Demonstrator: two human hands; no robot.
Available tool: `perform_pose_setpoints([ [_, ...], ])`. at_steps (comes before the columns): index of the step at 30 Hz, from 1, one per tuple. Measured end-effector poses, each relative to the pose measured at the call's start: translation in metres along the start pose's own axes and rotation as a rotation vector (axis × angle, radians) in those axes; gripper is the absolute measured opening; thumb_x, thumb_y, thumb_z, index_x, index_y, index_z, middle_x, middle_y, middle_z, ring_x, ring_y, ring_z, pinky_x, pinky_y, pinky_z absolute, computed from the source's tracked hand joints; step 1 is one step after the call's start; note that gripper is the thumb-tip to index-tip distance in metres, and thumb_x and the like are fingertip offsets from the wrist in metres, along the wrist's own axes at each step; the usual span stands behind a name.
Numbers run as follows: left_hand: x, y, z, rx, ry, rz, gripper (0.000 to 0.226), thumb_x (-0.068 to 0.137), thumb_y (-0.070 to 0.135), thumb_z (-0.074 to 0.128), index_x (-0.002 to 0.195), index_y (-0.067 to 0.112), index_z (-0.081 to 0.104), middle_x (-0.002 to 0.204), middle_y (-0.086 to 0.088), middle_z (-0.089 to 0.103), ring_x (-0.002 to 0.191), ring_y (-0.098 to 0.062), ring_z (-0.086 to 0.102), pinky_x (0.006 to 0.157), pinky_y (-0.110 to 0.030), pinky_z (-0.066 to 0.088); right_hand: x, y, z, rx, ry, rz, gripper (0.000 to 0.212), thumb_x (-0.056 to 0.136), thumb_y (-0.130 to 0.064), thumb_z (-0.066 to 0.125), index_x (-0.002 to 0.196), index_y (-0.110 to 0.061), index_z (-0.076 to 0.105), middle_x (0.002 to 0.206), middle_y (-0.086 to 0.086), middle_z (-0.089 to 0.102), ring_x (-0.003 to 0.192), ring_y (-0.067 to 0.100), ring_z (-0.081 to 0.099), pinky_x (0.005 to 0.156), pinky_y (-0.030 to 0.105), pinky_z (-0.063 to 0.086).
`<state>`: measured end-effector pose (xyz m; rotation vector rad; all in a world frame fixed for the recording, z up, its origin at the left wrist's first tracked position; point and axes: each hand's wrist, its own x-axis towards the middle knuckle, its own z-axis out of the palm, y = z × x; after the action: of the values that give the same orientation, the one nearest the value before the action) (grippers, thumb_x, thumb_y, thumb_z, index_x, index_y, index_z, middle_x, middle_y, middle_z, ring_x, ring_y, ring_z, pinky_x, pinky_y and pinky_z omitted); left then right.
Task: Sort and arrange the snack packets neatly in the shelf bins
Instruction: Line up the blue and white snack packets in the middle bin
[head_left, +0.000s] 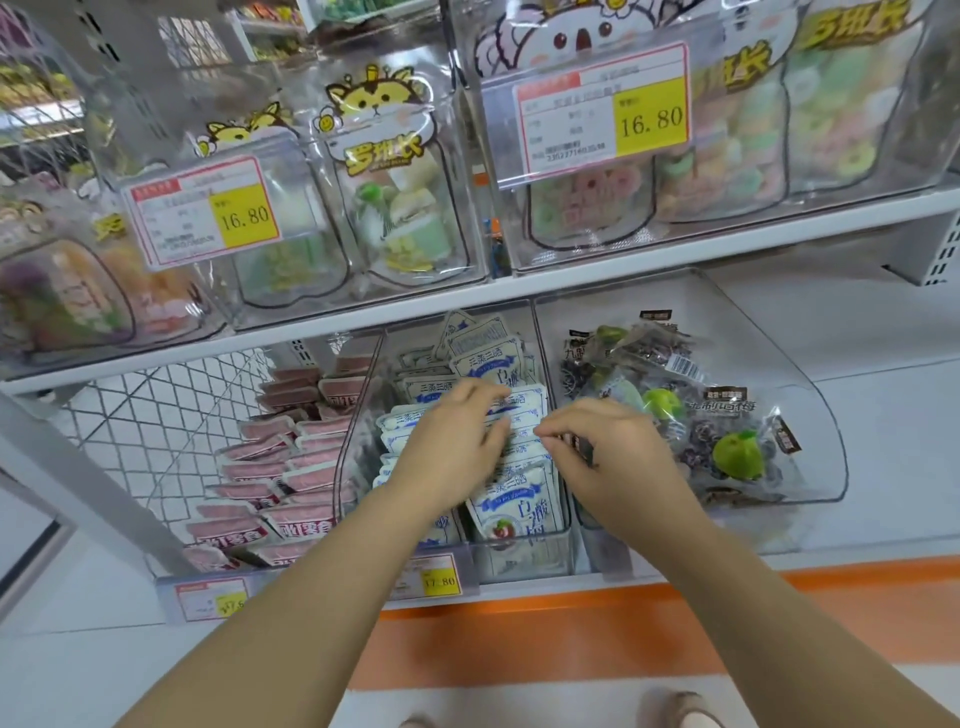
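Working inside the middle clear plastic bin (519, 558) on the white lower shelf (893, 426), tidying the upright row of white-and-blue snack packets (519, 499) filling it. Laying the left hand (457, 447) across the packet tops at the bin's centre, fingers stretched fairly straight, likely bracing the row against tipping forward. Curling the right hand (602, 457) at the bin's right wall, thumb and forefinger apparently pinching one packet's top edge, probably for squaring it with its neighbours; blurred there, so judging the grip rather than seeing it plainly. Leaving flat pink packets (291, 467) stacked just left of the bin, and clear bags of dark fruit with green pictures (727, 441) lying loose just right of it. Hanging just below the bin's front, a yellow price tag (440, 580).
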<state>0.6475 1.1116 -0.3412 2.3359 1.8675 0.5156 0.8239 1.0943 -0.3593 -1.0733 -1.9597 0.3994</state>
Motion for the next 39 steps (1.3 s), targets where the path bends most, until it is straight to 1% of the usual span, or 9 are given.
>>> perform_pose_setpoints([
  [5,0.040,-0.003,0.010,0.211,-0.146,-0.074,0.049,0.096,0.041,0.042,0.139,0.020,0.037,0.142,-0.007,0.040,0.128,-0.029,0.039,0.103,-0.042,0.036,0.008,0.006,0.007,-0.003,0.037,0.026,0.015,0.082,-0.007,0.066,0.092,-0.015,0.073,0.090,-0.005,0.069,0.086,0.013,0.061,0.081,0.028,0.050],
  [10,0.026,0.006,0.010,0.148,-0.257,-0.014,0.037,0.097,0.041,0.037,0.121,0.016,0.051,0.117,-0.008,0.053,0.108,-0.028,0.051,0.089,-0.037,0.041,0.020,0.013,0.009,-0.073,0.064,0.008,0.016,0.078,-0.010,0.071,0.093,-0.014,0.074,0.094,-0.001,0.071,0.095,0.022,0.061,0.087,0.025,0.040],
  [13,0.008,-0.001,0.007,0.089,-0.231,0.111,0.034,0.097,0.034,0.038,0.125,0.019,0.051,0.111,-0.005,0.057,0.104,-0.024,0.053,0.091,-0.040,0.042,0.026,0.010,0.013,-0.188,-0.095,0.023,0.025,0.085,-0.022,0.061,0.108,-0.020,0.070,0.116,-0.004,0.066,0.122,0.026,0.047,0.105,0.044,0.035],
  [15,0.002,-0.005,0.003,0.048,-0.236,0.165,0.029,0.097,0.025,0.040,0.124,0.020,0.052,0.103,-0.005,0.061,0.097,-0.023,0.054,0.087,-0.037,0.043,0.030,0.003,0.012,-0.312,-0.250,0.039,0.032,0.091,-0.029,0.049,0.122,-0.028,0.061,0.133,-0.012,0.054,0.137,0.021,0.028,0.114,0.046,0.013],
  [20,0.012,-0.012,-0.016,-0.184,-0.264,-0.014,0.029,0.097,0.015,0.042,0.117,0.023,0.062,0.093,0.001,0.068,0.068,-0.005,0.058,0.062,-0.013,0.045,0.040,-0.007,0.013,-0.539,-0.445,0.064,0.041,0.093,-0.024,0.042,0.133,-0.029,0.046,0.139,-0.013,0.044,0.141,0.019,0.015,0.114,0.054,-0.005],
  [25,0.046,-0.029,-0.024,-0.049,0.012,-0.107,0.036,0.092,0.012,0.052,0.127,0.019,0.052,0.124,0.001,0.057,0.110,-0.014,0.055,0.080,-0.009,0.033,0.044,-0.011,0.013,-0.583,-0.501,0.104,0.039,0.092,-0.023,0.044,0.130,-0.028,0.050,0.138,-0.013,0.044,0.139,0.020,0.020,0.114,0.056,-0.005],
  [32,0.056,-0.009,-0.006,0.080,-0.376,0.114,0.022,0.095,0.020,0.050,0.110,0.015,0.066,0.101,-0.003,0.067,0.084,-0.018,0.059,0.066,-0.023,0.038,0.039,-0.011,0.013,-0.528,-0.482,0.094,0.040,0.094,-0.029,0.043,0.132,-0.040,0.046,0.141,-0.012,0.032,0.138,0.016,0.016,0.116,0.051,-0.003],
  [36,0.048,-0.010,-0.015,-0.050,-0.536,0.077,0.030,0.098,0.015,0.040,0.118,0.017,0.063,0.082,-0.001,0.060,0.056,-0.001,0.045,0.047,-0.010,0.033,0.040,-0.010,0.014,-0.508,-0.484,0.105,0.039,0.093,-0.030,0.043,0.129,-0.043,0.049,0.148,-0.016,0.021,0.141,0.015,0.009,0.117,0.050,-0.003],
  [39,0.046,-0.011,-0.029,-0.220,-0.601,-0.018,0.036,0.099,0.013,0.034,0.122,0.017,0.061,0.106,0.002,0.065,0.086,-0.007,0.059,0.074,-0.009,0.042,0.041,-0.011,0.014,-0.509,-0.509,0.121,0.039,0.094,-0.031,0.042,0.132,-0.042,0.046,0.144,-0.021,0.030,0.141,0.016,0.011,0.116,0.050,-0.005],
])
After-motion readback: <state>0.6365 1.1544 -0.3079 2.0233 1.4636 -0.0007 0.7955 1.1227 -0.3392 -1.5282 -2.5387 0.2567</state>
